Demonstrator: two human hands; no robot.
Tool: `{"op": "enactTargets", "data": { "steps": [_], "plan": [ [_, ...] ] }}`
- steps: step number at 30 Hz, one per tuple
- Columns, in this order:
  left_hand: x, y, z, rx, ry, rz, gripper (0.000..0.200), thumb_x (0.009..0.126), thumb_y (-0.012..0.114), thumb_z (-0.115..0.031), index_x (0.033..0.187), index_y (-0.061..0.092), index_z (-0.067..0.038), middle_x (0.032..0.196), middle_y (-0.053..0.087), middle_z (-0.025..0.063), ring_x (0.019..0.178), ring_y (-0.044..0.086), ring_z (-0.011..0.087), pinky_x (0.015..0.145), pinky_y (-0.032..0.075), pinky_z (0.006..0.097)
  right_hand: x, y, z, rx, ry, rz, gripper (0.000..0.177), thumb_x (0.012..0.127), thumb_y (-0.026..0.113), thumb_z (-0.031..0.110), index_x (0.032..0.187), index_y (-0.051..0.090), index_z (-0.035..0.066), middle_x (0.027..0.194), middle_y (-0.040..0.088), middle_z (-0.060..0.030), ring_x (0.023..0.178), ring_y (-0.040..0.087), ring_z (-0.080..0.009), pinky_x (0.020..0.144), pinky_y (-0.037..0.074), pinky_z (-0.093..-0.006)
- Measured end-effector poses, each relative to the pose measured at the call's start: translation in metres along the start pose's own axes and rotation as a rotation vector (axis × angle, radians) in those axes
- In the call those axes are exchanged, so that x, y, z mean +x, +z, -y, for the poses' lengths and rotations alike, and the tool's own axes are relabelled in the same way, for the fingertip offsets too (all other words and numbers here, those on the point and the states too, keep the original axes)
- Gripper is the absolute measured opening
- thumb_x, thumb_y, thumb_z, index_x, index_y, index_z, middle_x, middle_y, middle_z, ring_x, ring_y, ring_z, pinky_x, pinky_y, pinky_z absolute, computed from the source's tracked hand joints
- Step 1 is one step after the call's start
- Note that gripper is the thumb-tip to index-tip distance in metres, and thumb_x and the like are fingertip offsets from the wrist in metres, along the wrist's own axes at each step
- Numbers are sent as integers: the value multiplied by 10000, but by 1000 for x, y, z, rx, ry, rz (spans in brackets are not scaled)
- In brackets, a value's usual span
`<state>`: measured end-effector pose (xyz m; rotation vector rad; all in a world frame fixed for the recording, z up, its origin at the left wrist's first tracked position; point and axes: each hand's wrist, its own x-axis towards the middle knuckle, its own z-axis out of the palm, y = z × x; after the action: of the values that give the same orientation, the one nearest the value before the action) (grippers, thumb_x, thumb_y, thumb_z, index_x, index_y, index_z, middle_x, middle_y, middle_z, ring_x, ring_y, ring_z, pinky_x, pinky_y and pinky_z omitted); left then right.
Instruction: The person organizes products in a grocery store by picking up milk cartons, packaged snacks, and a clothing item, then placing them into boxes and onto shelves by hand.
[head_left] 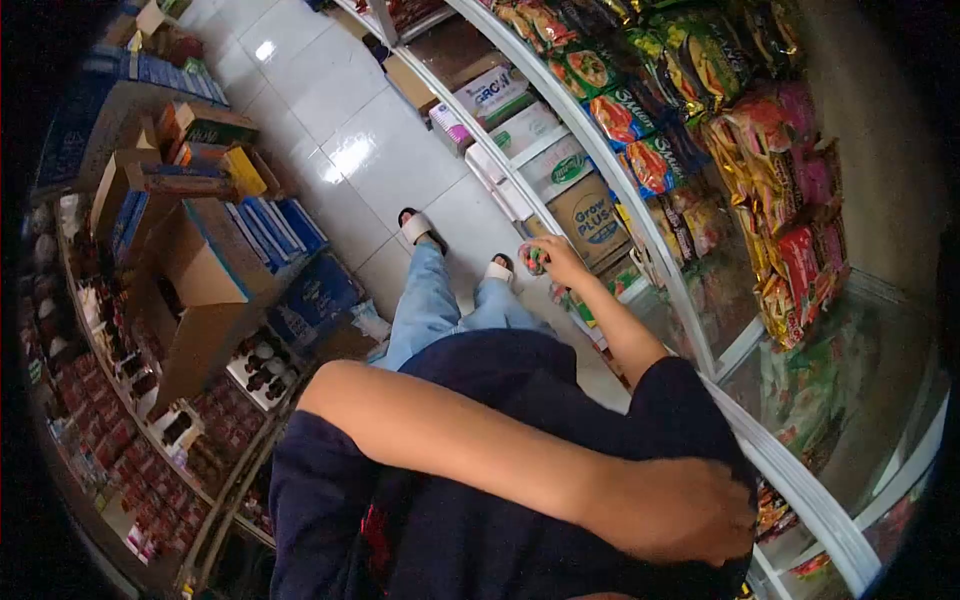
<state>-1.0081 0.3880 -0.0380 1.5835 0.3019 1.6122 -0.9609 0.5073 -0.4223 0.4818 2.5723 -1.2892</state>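
My right hand [553,258] reaches forward beside the glass-sided shelf unit, its fingers closed on a small red and green packet [533,259]. The packet's exact kind is too small to read. Across the front of my dark shirt [480,400] lies my left arm. At its end, my left hand [680,508] rests against my right side, near the white shelf frame [800,490]. Its back faces up and its fingers curl over, so whatever they may grip is hidden.
Instant noodle packs [655,165] hang at the right. Stacked boxes [590,220] fill the lower shelf beside my right hand. Leftward stand open cartons [205,255] and a rack of small bottles [265,370]. A tiled floor [350,120] runs between.
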Motion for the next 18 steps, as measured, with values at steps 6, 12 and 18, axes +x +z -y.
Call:
{"op": "enactTargets", "data": {
  "steps": [6, 12, 18],
  "plan": [
    [-11, 5, 23, -312, 101, -122, 311, 834, 481, -294, 801, 507, 14, 763, 519, 182, 756, 536, 316, 645, 419, 374, 5, 31, -90, 50, 207, -177, 431, 600, 540, -113, 972, 580, 100, 996, 478, -112, 885, 482, -278, 777, 406, -340],
    [-109, -80, 101, 83, -151, -47, 193, 785, 477, -206, 802, 506, -15, 801, 564, 137, 745, 555, 333, 648, 454, 396, -15, 30, -80, -228, 211, -365, 408, 572, 562, -114, 926, 562, 90, 1013, 474, -115, 901, 472, -282, 775, 407, -355],
    [-303, -166, 217, 680, -1170, -434, 242, 751, 529, -138, 987, 507, -88, 842, 564, 147, 825, 545, 321, 714, 433, 398, -59, 7, -109, 159, 716, -880, 414, 673, 614, -27, 1057, 478, 53, 977, 520, -124, 875, 509, -287, 714, 480, -399]
  ]
}}
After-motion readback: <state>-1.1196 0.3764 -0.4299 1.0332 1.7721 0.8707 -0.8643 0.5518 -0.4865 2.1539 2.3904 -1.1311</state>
